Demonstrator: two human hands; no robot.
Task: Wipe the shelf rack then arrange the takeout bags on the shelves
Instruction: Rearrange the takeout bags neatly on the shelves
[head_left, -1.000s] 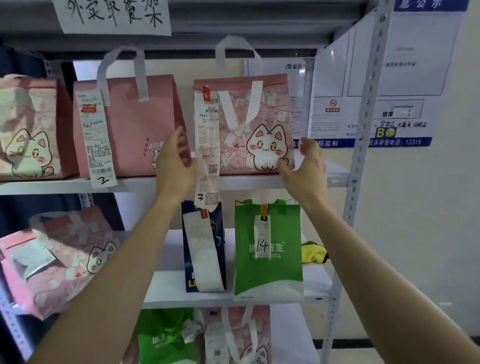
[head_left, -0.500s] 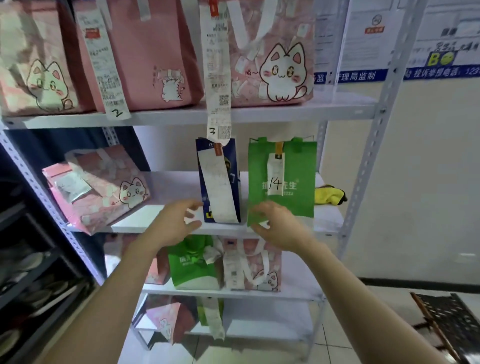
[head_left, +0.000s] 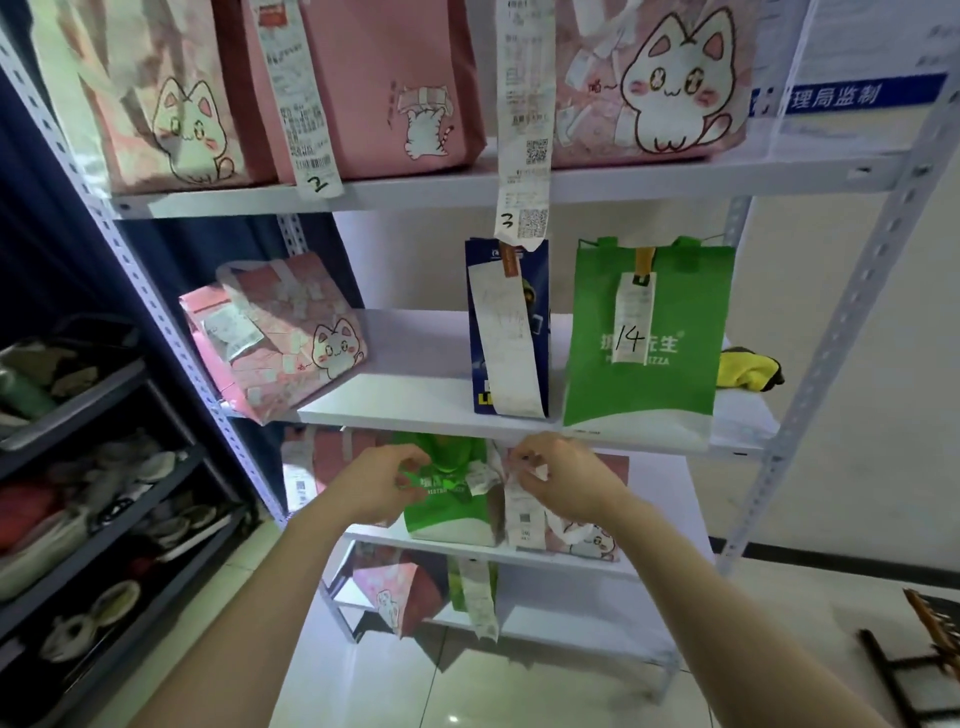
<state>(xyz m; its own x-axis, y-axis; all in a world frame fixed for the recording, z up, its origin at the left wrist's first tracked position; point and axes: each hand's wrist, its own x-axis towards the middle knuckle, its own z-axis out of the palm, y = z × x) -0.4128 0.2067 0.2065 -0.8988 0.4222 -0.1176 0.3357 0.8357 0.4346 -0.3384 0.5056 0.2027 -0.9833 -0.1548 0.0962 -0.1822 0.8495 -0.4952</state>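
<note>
**Beneath the green bag marked 14 (head_left: 644, 338): both hands on the next shelf down**

Below and left of that bag, the left hand (head_left: 379, 483) has its fingers curled, pinching the top of the lower green bag (head_left: 447, 519). Straight below it, the right hand (head_left: 563, 483) pinches a white strip (head_left: 540, 472) at the top of the pink cat bag (head_left: 587, 538); receipt or handle cannot be told. Both lower bags stand side by side, touching. Just left of the marked bag stands a blue bag (head_left: 540, 332). Further left, a pink bag (head_left: 275, 332) leans tilted. A yellow cloth (head_left: 748, 369) lies just right, near the shelf rack (head_left: 826, 332) post.
</note>
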